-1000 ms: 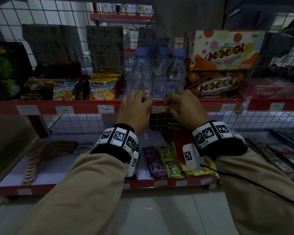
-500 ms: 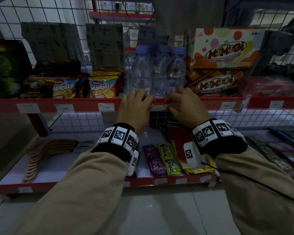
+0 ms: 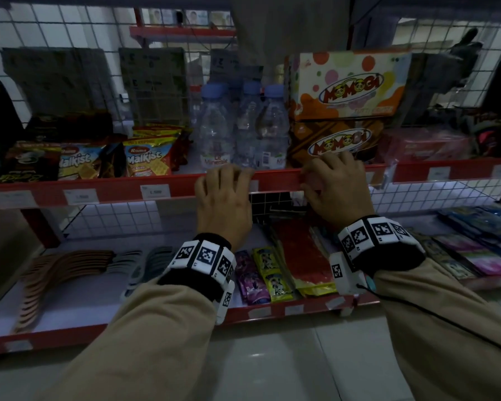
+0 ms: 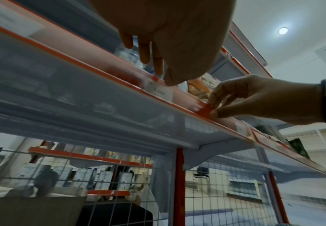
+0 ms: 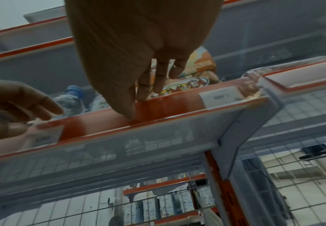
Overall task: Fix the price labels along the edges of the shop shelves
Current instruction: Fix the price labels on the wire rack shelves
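Observation:
The red shelf-edge strip point(image 3: 278, 180) runs under the water bottles. A white price label point(image 4: 158, 91) sits in it, mostly hidden by my left hand point(image 3: 226, 180) in the head view. The left thumb presses on the label's left end point(image 5: 48, 133) while the fingers reach over the top of the strip. My right hand point(image 3: 324, 175) is a hand's width further right. It pinches the bare red strip point(image 4: 206, 110) between thumb and fingers, below the Momogi box.
More labels point(image 3: 155, 191) sit along the strip to the left, another point(image 5: 220, 96) to the right. Water bottles point(image 3: 214, 131), Malkist packs point(image 3: 148, 162) and Momogi boxes point(image 3: 350, 85) stand just behind the edge. Sachets point(image 3: 261, 273) and wooden spoons point(image 3: 55, 270) lie on the lower shelf.
My right hand has slid right along the red strip, away from the left hand. The left hand stays on the label below the bottles.

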Available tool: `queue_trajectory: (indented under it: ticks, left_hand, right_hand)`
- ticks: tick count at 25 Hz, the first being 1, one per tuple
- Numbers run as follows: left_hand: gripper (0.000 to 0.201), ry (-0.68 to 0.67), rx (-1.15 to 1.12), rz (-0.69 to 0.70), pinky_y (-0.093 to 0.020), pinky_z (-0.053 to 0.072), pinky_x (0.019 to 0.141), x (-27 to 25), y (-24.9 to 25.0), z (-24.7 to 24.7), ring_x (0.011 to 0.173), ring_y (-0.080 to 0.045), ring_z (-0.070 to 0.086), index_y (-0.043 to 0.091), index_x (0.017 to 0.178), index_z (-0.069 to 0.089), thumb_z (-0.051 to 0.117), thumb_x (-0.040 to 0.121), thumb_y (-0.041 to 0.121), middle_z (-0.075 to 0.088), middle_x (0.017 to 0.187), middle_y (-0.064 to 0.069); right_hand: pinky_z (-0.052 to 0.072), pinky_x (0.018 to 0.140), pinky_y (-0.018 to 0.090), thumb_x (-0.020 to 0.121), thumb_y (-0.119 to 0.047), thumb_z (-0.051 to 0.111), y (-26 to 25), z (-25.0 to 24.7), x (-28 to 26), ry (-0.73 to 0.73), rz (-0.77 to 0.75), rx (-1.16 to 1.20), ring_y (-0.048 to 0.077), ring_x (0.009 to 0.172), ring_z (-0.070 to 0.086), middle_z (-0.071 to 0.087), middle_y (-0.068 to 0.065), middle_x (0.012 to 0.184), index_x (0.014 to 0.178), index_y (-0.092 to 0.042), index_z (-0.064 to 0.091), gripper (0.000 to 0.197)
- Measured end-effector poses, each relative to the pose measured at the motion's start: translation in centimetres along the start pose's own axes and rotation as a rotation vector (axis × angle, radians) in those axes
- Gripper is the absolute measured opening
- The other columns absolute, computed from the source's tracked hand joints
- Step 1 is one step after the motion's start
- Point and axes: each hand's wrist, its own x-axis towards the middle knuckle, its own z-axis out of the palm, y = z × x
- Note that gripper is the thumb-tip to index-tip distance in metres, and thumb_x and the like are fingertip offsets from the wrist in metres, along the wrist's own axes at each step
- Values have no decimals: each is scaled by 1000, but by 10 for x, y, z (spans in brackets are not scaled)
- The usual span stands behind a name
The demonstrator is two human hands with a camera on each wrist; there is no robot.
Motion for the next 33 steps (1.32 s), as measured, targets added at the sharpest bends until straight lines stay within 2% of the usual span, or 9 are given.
queue_trajectory:
  ticks: [5, 9, 11, 13, 20, 29, 33]
  left_hand:
    - [51, -50, -76, 189, -44, 34, 93, 7, 44, 10, 113, -31, 44, 18, 132, 49, 54, 81, 17, 50, 126, -8]
    - [60, -148, -24, 280, -41, 27, 99, 24, 79, 19, 123, -30, 34, 20, 144, 32, 50, 87, 23, 37, 141, -5]
    - [60, -153, 8, 274, -41, 28, 97, 30, 91, 24, 121, -30, 35, 21, 143, 32, 50, 86, 22, 37, 140, -5]
    - [56, -125, 14, 251, -40, 31, 93, 35, 99, 25, 115, -30, 39, 20, 138, 40, 51, 83, 20, 42, 134, -6]
    - [42, -60, -82, 223, -38, 37, 84, 43, 107, 31, 103, -28, 45, 15, 122, 53, 55, 80, 19, 51, 115, -7]
    - [37, -72, -96, 203, -37, 36, 83, 44, 110, 34, 102, -27, 44, 16, 118, 53, 52, 81, 19, 50, 113, -7]
    - [37, -68, -108, 197, -37, 37, 82, 43, 111, 34, 101, -27, 45, 16, 118, 53, 52, 81, 18, 50, 112, -6]
  right_hand:
    - [39, 76, 42, 73, -26, 68, 40, -8, -12, 13, 124, -47, 35, 98, 48, 61, 7, 102, 102, -14, 63, 32]
    - [40, 83, 42, 77, -16, 68, 63, -9, -16, -21, 145, 15, 34, 99, 48, 58, 11, 104, 104, -9, 61, 28]
    - [41, 81, 39, 77, -10, 68, 69, -8, -13, -37, 140, 129, 33, 98, 50, 56, 13, 104, 102, -7, 59, 27]
    - [41, 77, 35, 77, -9, 69, 73, -7, -11, -30, 135, 192, 32, 96, 52, 56, 13, 104, 101, -7, 58, 26]
    - [37, 78, 32, 79, -18, 73, 82, -2, -19, 49, 83, 141, 33, 94, 52, 61, 12, 98, 100, -6, 61, 26]
    - [37, 78, 32, 80, -22, 71, 85, 0, -19, 45, 84, 108, 32, 93, 50, 59, 14, 93, 90, -5, 62, 21]
    - [39, 78, 34, 80, -23, 70, 84, -1, -21, 19, 91, 103, 32, 93, 51, 60, 14, 94, 95, -5, 61, 25]
